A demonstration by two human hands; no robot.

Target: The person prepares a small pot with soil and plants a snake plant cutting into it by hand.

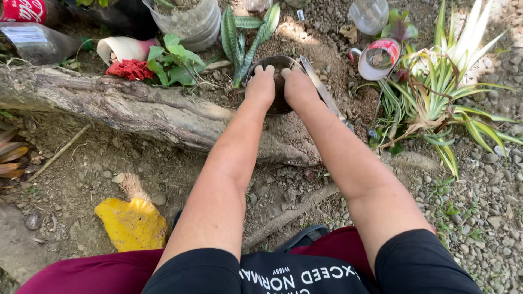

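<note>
Both my arms reach forward over bare soil to a small round dark pot (277, 61) filled with earth. My left hand (261, 86) lies on the pot's left side, fingers curled down into the soil. My right hand (298, 87) rests on the pot's right side in the same way, knuckles up. The two hands nearly touch over the pot's middle. A long knife blade (322, 90) lies on the ground just right of my right hand. A snake plant (243, 34) with striped upright leaves stands just left of and behind the pot.
A thick tree root (125, 106) crosses the ground on the left. A striped-leaf plant (442, 81) grows at right beside a cut can (377, 59). Clear plastic bottles (188, 19) stand at the back. A yellow leaf (132, 223) lies near my knee; gravel covers the right.
</note>
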